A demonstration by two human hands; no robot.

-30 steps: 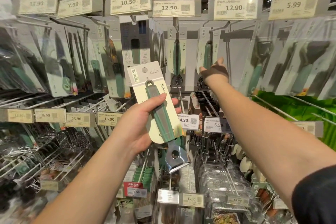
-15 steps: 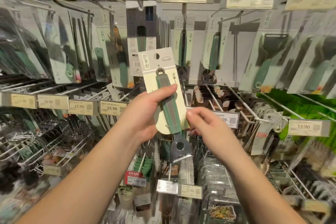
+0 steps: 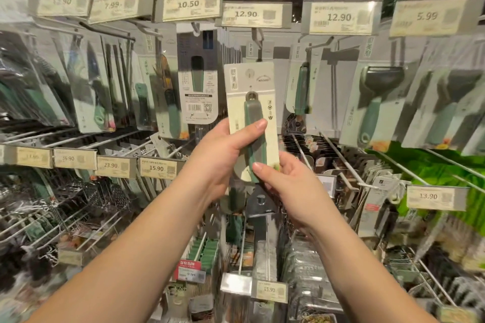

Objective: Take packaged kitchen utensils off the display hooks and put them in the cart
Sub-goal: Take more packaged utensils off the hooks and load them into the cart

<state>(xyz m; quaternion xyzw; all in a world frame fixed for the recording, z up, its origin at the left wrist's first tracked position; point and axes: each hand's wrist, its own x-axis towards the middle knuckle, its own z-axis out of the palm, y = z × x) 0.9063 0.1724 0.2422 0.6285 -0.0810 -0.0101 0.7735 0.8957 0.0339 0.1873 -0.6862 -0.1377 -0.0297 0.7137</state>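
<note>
Six price tags cross the top rail of the display rack (image 3: 78, 136), reading from nine o'clock round to three: 12.90 (image 3: 62, 2), 7.99 (image 3: 113, 5), 10.50 (image 3: 188, 4), 12.90 again (image 3: 246, 14), a third 12.90 (image 3: 339, 17) and 5.99 (image 3: 427, 16). Under them hang carded utensils in clear sleeves, most with green handles; a dark card with a barcode and QR square (image 3: 197, 76) hangs at eleven o'clock from centre. A lower row of tags at nine o'clock shows 36.90, 23.90 and 15.90 (image 3: 156, 168).

At centre, the left hand (image 3: 225, 157) grips the packaged utensil (image 3: 252, 118) with its thumb across the green handle and fingers behind the cream card. The card stands nearly upright in front of the hooks, its metal head pointing to six o'clock. The right hand (image 3: 288, 183) pinches the lower end of the same handle. Small Chinese lettering runs down the card's left edge; I cannot read it.

At three o'clock a peeler pack (image 3: 372, 102) hangs, and a 13.90 tag (image 3: 428, 196) sits below. Ceiling spotlights shine at twelve o'clock.
</note>
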